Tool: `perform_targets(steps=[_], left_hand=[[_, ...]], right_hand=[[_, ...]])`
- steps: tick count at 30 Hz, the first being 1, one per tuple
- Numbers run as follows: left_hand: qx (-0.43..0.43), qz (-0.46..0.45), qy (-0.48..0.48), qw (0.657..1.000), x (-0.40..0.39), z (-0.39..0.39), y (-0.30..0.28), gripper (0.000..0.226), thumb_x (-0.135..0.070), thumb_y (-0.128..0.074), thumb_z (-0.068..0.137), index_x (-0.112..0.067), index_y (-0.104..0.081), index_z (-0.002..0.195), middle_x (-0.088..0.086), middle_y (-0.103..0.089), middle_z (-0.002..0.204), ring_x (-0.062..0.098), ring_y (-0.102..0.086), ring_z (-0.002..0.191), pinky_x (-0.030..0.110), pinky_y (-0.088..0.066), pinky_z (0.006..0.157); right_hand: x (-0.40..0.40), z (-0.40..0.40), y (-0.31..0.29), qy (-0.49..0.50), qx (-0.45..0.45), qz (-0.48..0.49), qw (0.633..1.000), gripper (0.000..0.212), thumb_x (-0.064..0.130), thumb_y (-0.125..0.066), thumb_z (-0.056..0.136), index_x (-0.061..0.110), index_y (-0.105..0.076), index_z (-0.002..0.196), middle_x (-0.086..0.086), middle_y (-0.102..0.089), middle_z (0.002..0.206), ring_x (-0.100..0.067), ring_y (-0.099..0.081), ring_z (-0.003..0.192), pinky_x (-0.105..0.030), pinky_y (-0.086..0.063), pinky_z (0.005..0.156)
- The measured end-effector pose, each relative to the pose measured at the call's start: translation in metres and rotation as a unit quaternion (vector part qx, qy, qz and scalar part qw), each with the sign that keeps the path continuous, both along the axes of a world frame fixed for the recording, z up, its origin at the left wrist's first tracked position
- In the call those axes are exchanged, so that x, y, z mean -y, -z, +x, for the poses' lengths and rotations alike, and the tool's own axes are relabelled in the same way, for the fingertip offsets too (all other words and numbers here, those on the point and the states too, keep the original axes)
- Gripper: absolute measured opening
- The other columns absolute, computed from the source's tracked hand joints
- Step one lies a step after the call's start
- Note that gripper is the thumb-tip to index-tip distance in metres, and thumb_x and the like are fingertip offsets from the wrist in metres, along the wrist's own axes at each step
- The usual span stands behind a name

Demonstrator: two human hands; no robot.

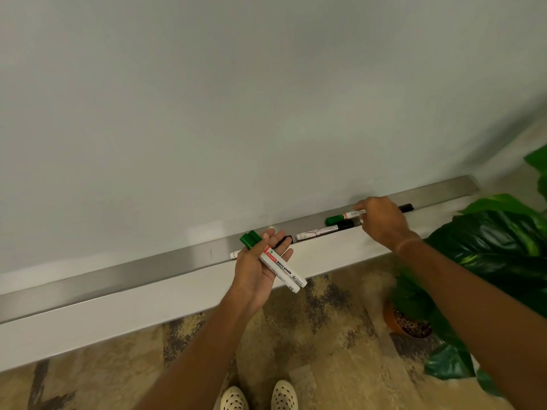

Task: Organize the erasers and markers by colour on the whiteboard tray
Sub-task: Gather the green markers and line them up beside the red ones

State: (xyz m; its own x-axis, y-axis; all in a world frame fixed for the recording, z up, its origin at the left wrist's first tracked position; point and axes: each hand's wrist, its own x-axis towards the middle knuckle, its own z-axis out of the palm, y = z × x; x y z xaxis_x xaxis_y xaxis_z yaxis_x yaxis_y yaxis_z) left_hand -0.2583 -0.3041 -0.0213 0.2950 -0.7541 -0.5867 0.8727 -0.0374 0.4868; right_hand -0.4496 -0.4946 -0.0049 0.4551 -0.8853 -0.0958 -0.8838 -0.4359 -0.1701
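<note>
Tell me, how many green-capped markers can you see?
3. Two lie in the left hand, caps pointing up toward the tray. The third is pinched by the right hand over the tray. Hands may hide others.

Whiteboard (236,99): smooth, pale, faintly glossy surface.
Tray (118,279), along the whiteboard's lower edge: brushed metal, satin sheen, fine grain lengthwise.
Ledge (148,315) below the tray: white, matt, painted look.
Green-capped markers (278,263), in front of the tray: white glossy plastic barrels with printed labels; caps of smooth green plastic.
Black-capped marker (324,230), lying in the tray: same white plastic barrel, cap of shiny black plastic.
Floor (325,335) beneath the tray: mottled tan and grey, low sheen.
Plant leaves (488,238), right of the tray: glossy green.
Pot (390,318): matt orange, terracotta in look.
</note>
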Motion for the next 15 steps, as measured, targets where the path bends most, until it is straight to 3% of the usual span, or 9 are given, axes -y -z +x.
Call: perform_targets(steps=[15], left_hand=[[0.007,0.011,-0.002,1.000,0.004,0.002,-0.004,0.032,-0.010,-0.050,0.096,0.005,-0.054,0.125,0.024,-0.064,0.124,0.036,-0.065,0.109,0.043,-0.056,0.089]], right_hand=[[0.008,0.011,0.016,-0.074,-0.084,-0.089,0.990,0.021,0.004,-0.061,0.084,0.017,-0.071,0.097,-0.007,-0.067,0.089,-0.025,-0.060,0.084,-0.036,-0.053,0.073]])
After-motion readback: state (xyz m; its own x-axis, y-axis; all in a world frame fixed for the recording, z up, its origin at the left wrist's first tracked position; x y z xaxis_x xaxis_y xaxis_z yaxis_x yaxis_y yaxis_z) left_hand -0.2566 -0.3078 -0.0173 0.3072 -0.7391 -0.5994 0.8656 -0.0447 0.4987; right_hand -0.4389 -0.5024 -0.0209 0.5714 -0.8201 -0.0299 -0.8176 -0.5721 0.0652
